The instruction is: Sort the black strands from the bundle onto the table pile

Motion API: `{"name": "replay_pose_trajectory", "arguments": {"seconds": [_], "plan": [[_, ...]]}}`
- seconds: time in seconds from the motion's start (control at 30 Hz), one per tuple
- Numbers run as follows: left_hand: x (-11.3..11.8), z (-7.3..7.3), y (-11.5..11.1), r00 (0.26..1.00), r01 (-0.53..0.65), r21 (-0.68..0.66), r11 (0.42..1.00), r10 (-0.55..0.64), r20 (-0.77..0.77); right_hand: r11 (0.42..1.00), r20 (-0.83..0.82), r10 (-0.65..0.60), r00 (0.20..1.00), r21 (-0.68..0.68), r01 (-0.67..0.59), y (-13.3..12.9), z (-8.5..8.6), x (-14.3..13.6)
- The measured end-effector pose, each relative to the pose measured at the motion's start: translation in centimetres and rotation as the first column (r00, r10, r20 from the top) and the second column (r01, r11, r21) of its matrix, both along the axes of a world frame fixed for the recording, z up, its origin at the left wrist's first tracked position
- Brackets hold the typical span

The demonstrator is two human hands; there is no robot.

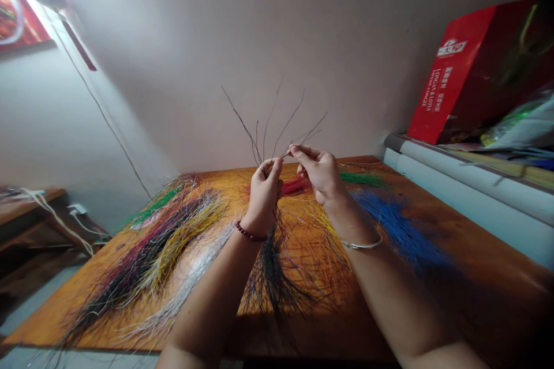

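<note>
Both hands are raised over the middle of the wooden table. My left hand [265, 187] is closed round the lower part of several thin black wires [249, 134], whose free ends fan out upward. Close beside it, my right hand [319, 173] pinches one or more of the dark wires between thumb and forefinger, just right of the left thumb. Below the left hand a bundle of black wires [277, 271] spreads toward the table's front edge. Whether the held wires join that bundle is hidden by the left hand and wrist.
Coloured wire bundles lie on the wooden table [485, 300]: yellow [182, 248], silver-white [190, 282], red [296, 185], green [363, 179] and blue [402, 233]. A red box [454, 69] stands on a ledge at right. White cables [56, 216] hang at left.
</note>
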State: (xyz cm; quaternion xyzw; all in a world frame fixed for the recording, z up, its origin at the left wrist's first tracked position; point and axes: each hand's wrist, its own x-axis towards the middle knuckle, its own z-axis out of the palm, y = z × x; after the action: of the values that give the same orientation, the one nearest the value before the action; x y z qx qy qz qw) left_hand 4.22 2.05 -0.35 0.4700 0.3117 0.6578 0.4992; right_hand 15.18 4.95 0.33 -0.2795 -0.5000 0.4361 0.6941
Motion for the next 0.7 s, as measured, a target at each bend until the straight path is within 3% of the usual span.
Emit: {"name": "replay_pose_trajectory", "arguments": {"seconds": [0.3, 0.53, 0.7], "plan": [[0.1, 0.0, -0.3, 0.990, 0.064, 0.019, 0.998, -0.066, 0.123, 0.998, 0.013, 0.059, 0.998, -0.021, -0.058, -0.6, 0.2, -0.2], [0.2, -0.3, -0.3, 0.975, 0.072, 0.037, 0.997, -0.078, 0.209, 0.998, -0.013, -0.027, 1.000, -0.051, 0.026, -0.9, 0.1, -1.4], [0.3, -0.4, -0.2, 0.972, 0.092, 0.035, 0.995, -0.097, 0.214, 0.992, -0.075, 0.005, 0.997, -0.126, -0.014, -0.6, -0.3, -1.7]]}}
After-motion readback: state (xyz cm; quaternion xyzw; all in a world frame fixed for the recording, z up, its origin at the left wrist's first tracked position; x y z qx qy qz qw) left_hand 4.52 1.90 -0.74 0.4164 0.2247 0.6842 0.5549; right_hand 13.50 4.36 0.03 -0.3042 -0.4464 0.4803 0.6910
